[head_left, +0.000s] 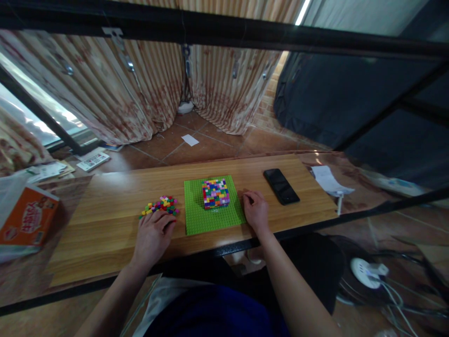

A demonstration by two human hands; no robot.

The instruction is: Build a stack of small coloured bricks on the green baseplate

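Observation:
My left hand (154, 234) lies at the near side of a pile of small multicoloured toy bricks (167, 203). Its fingers reach over the nearest bricks, with the thumb apart from them. A green studded baseplate (196, 222) lies to the right of the pile. On it stands a block built of many small coloured bricks (215, 193), set toward the far side. My right hand (256, 211) rests on the table just past the baseplate's right edge. Its fingers are curled in toward the thumb, and whatever may be between them is hidden.
A black phone (281, 186) lies on the wooden table (115, 201) to the right. White paper (329, 179) is beyond the table's right end. An orange box (30, 217) stands at the left. A dark metal bar (224, 33) crosses above. A white power strip (365, 273) is low at right.

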